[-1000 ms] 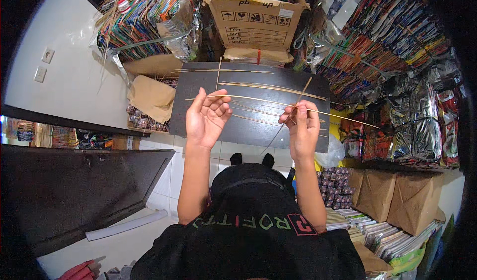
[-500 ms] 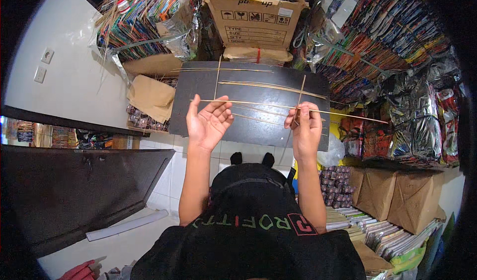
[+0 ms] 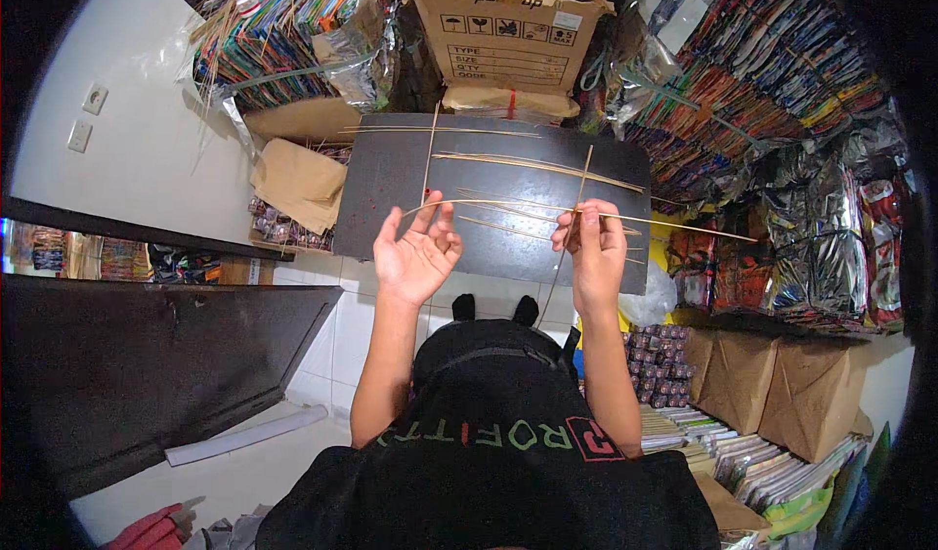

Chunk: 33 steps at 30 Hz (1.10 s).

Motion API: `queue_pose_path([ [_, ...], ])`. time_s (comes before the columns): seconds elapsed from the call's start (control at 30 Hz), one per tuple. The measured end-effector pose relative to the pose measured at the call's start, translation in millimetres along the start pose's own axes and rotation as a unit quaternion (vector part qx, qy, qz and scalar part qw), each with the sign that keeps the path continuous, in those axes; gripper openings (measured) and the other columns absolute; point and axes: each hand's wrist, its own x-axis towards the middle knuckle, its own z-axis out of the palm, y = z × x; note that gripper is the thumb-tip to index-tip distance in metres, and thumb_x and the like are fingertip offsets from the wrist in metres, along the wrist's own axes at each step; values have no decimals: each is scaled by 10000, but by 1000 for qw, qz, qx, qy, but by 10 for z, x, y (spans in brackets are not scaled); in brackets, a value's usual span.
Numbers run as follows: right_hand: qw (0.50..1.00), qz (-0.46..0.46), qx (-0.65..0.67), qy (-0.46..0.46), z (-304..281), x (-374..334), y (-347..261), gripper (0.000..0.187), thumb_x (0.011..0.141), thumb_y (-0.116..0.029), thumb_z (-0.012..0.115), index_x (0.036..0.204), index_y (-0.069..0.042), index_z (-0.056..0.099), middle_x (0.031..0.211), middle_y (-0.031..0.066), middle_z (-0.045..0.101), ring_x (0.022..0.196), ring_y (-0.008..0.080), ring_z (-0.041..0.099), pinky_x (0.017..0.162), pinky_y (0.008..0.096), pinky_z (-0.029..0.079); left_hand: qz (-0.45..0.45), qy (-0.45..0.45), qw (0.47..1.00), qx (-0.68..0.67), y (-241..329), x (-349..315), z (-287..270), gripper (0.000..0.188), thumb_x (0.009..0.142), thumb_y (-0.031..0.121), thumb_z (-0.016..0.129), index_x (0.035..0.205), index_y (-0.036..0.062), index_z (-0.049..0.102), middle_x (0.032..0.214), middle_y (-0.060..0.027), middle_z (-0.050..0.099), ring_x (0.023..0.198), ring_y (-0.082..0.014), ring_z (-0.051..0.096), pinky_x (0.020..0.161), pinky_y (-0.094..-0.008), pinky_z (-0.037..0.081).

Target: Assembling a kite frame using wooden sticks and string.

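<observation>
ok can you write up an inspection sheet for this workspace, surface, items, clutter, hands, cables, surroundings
Surface: dark tabletop, light reflecting off its middle.
Items: long stick and crossing stick held over it; loose thin sticks lying on it.
Clutter: brown paper left of the tabletop; cardboard box beyond its far edge.
Hands: left hand open, palm up, long stick's end at its fingers; right hand pinching both sticks near their crossing.
Cables: nothing clearly seen.
Surroundings: colourful stacked packs at upper right; white roll on the floor, lower left.
</observation>
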Motion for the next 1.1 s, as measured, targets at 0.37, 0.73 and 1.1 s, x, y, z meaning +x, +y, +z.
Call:
queue_pose_path([
  [0.37, 998, 18, -34, 40, 84, -14, 147, 253, 1064, -239, 597, 1107, -1, 673, 1004, 94, 713, 842, 154, 686, 772, 303, 564, 75, 64, 911, 400, -215, -76, 80, 524, 1038, 337, 579, 1419, -20, 533, 1229, -154, 675, 1034, -220, 670, 932, -352, 542],
  [0.73, 992, 72, -90, 51, 372, -18, 186, 276, 1008, -222, 683, 1009, 46, 751, 921, 68, 738, 830, 118, 655, 790, 271, 518, 130, 40, 736, 663, -843, 141, 145, 261, 943, 79, 736, 1185, -15, 713, 1051, -64, 745, 961, -98, 680, 863, -264, 544],
  [1.1, 997, 68, -22, 1, 496, 70, 145, 197, 1025, -179, 641, 1052, 1, 715, 1042, 80, 721, 933, 143, 670, 811, 304, 542, 223, 61, 682, 694, -664, 124, 321, 191, 929, 79, 749, 1097, -11, 759, 1005, -66, 748, 897, -108, 687, 794, -261, 550],
])
